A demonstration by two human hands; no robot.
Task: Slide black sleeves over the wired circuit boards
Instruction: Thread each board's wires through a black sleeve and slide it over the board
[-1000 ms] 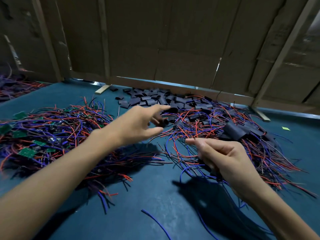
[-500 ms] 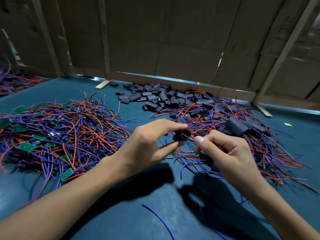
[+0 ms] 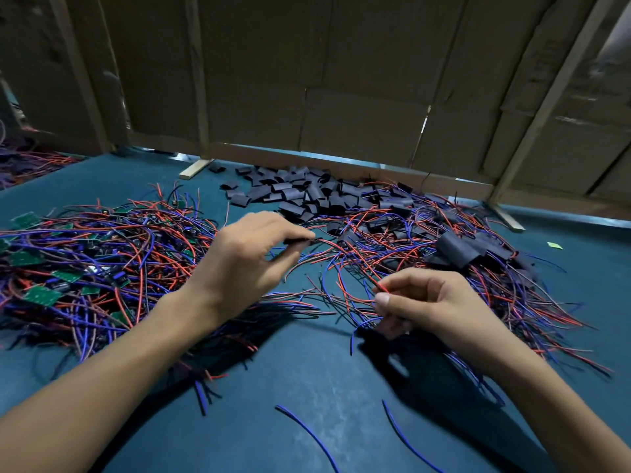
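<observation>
Dim, cool overhead lighting. Hard dark shadows fall beneath both forearms onto the table (image 3: 307, 387). Wide-angle distortion bends the edges; slight motion softness throughout.

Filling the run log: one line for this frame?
left hand: pinches black sleeve | right hand: pinches wires | sleeve not yet on board

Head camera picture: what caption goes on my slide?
Left hand pinches a black sleeve; right hand pinches red and blue wires above the teal table.

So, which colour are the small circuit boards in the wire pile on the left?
Green circuit boards, clearest in the head view.
</observation>
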